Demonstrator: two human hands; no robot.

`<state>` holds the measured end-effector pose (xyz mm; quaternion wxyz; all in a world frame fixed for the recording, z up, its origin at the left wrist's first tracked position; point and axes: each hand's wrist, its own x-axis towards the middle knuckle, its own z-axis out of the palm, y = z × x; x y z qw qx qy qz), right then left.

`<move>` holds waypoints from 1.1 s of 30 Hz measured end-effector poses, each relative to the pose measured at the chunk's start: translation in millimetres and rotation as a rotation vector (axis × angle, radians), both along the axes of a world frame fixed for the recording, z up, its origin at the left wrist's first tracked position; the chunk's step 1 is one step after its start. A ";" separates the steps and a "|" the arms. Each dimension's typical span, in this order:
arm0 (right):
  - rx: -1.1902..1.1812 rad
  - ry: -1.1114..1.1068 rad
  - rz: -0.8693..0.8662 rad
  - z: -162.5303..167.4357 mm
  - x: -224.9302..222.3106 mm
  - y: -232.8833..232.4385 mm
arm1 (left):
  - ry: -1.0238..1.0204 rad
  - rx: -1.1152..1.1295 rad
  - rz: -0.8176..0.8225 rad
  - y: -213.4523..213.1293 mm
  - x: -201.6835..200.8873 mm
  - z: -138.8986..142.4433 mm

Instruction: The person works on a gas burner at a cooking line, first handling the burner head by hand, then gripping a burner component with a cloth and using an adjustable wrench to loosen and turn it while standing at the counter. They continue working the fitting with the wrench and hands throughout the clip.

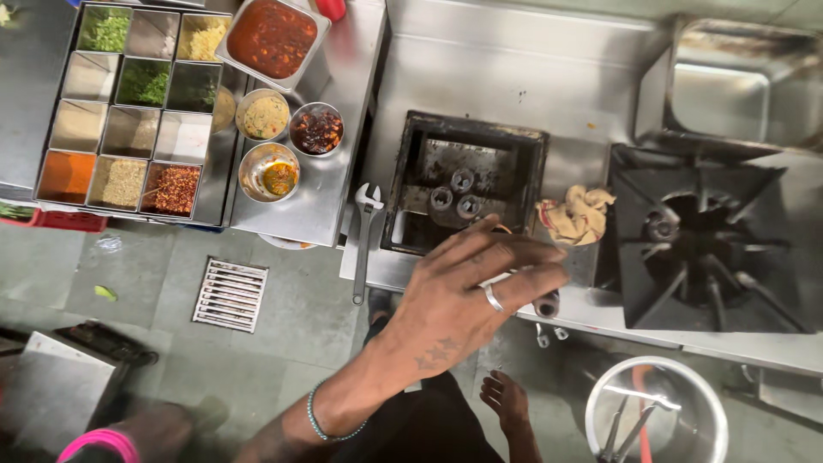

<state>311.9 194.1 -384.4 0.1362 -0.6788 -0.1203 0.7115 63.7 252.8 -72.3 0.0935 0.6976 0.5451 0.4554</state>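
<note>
Head view: left hand (467,291), fingers (523,257) apart and empty, reaches over the steel worktop (480,69) edge beside the burner well (463,184); right hand (504,399) hangs low, its fingers loosely curled.

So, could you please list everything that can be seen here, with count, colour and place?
spice tray: one, steel, many compartments, top left
sauce pan: one, steel, red sauce, top
small bowls: three, steel, beside the tray
wrench: one, silver, counter edge
burner well: one, black, centre
cloth: one, beige, between the burners
stove grate: one, black, right
pot: one, steel, bottom right
floor drain: one, grey, floor
left hand: one, ring and bracelet, open over the counter edge
right hand: not seen
</note>
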 end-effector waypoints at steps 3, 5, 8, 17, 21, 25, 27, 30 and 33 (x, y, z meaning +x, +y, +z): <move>0.050 -0.029 0.047 11.1 7.7 4.4 | 0.071 0.016 -0.031 -5.2 -2.9 22.4; 0.088 -0.015 0.067 18.4 11.2 8.7 | 0.053 0.031 -0.040 -7.3 -5.4 34.2; 0.141 -0.004 0.113 28.1 11.4 17.7 | 0.075 0.056 -0.015 -11.2 -8.8 47.4; 0.251 0.011 0.229 66.0 -13.0 34.6 | -0.022 0.188 0.142 -25.5 -21.2 67.1; 0.247 0.003 0.325 79.7 -33.0 31.1 | -0.140 0.244 0.172 -36.4 -36.8 70.4; 0.073 0.009 0.310 83.4 -49.2 27.6 | -0.125 0.247 0.276 -47.1 -46.2 71.9; 0.020 -0.086 0.356 82.6 -55.6 26.6 | -0.131 0.261 0.300 -51.1 -50.7 72.4; 0.005 -0.066 0.401 82.9 -57.5 29.6 | -0.121 0.227 0.340 -52.3 -55.3 72.8; 0.125 -0.019 0.458 84.2 -54.4 35.2 | -0.625 -0.033 0.080 -54.6 -59.7 69.6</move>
